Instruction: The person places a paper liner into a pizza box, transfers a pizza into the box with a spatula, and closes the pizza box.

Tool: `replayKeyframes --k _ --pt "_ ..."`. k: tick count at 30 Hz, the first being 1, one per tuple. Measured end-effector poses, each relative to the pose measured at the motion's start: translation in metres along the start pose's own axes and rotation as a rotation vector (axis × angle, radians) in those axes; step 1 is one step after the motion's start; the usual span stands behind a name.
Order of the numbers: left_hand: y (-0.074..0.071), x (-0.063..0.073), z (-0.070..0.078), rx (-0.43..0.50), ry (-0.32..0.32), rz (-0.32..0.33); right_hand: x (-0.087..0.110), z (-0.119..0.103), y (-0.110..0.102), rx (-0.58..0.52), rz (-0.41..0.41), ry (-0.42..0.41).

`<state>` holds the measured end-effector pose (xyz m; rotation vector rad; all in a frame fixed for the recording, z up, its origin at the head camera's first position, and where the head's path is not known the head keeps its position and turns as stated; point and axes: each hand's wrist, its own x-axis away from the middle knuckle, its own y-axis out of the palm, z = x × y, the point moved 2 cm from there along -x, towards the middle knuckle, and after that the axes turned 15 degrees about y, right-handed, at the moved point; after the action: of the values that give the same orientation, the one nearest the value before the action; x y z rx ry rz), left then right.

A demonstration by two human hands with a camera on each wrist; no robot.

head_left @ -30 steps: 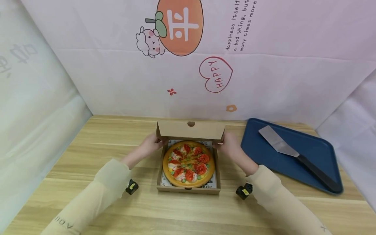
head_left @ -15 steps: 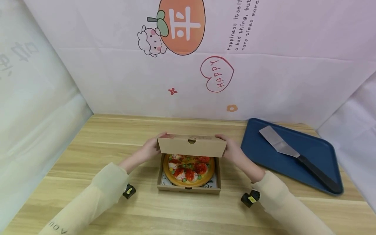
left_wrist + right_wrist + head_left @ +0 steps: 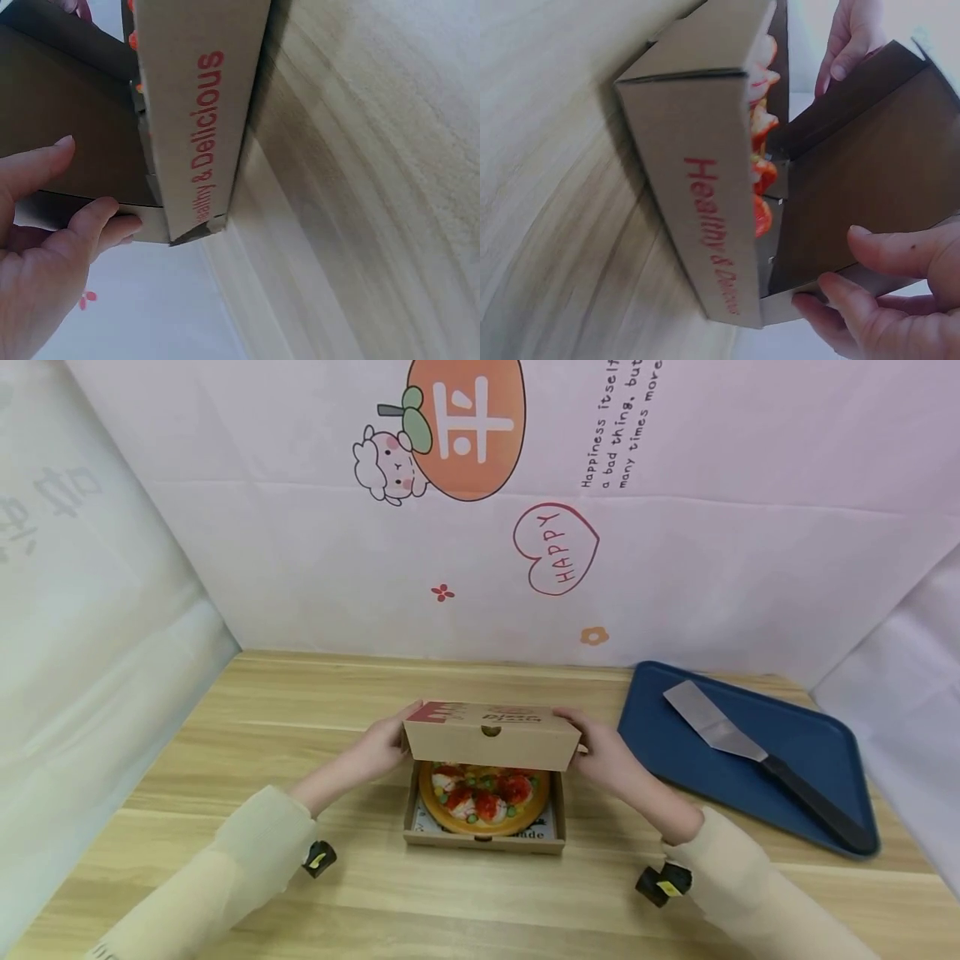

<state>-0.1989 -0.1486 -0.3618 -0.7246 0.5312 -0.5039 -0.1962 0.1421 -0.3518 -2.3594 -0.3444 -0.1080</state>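
A cardboard pizza box [image 3: 450, 842] stands on the wooden table, its lid [image 3: 457, 745] tilted partway down over the pizza [image 3: 472, 814]. The pizza has red and white toppings, and the lid hides its far part. At the lid's left side, my left hand [image 3: 384, 745] pinches the side wall; in the left wrist view its thumb [image 3: 45, 163] lies inside the lid, fingers outside. My right hand [image 3: 600, 750] grips the opposite side wall the same way, thumb [image 3: 889, 251] inside in the right wrist view. Red lettering runs along the box's sides.
On the right lies a blue tray [image 3: 813, 747] bearing a spatula [image 3: 708, 718] with a metal blade and black handle. A printed white cloth [image 3: 300, 568] hangs behind the table's far edge, and cloth also hangs at both sides.
Both hands have swung the lid forward and down from nearly upright, so its printed top now shows and it covers more of the pizza. Tray and spatula stay put.
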Motion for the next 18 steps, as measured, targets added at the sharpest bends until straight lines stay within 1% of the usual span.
replayKeyframes --k 2,5,9,11,14,18 --pt "-0.002 0.001 0.003 -0.001 -0.005 -0.006 0.003 -0.003 -0.001 0.003 -0.009 -0.007" --pt "-0.004 0.002 0.008 0.034 -0.056 -0.028 0.007 -0.006 -0.002 0.011 -0.014 -0.015" --pt "-0.007 0.003 0.013 0.044 -0.11 -0.053 0.013 -0.009 -0.004 0.033 -0.021 -0.016" --pt "-0.009 0.004 0.016 0.048 -0.117 -0.065 0.016 -0.01 -0.005 0.054 -0.017 -0.011" --pt "-0.011 0.005 0.021 0.051 -0.127 -0.082 0.02 -0.012 -0.007 0.046 -0.033 -0.002" --pt "-0.016 0.005 0.029 0.008 -0.114 -0.123 0.025 -0.016 -0.009 0.035 -0.077 0.002"
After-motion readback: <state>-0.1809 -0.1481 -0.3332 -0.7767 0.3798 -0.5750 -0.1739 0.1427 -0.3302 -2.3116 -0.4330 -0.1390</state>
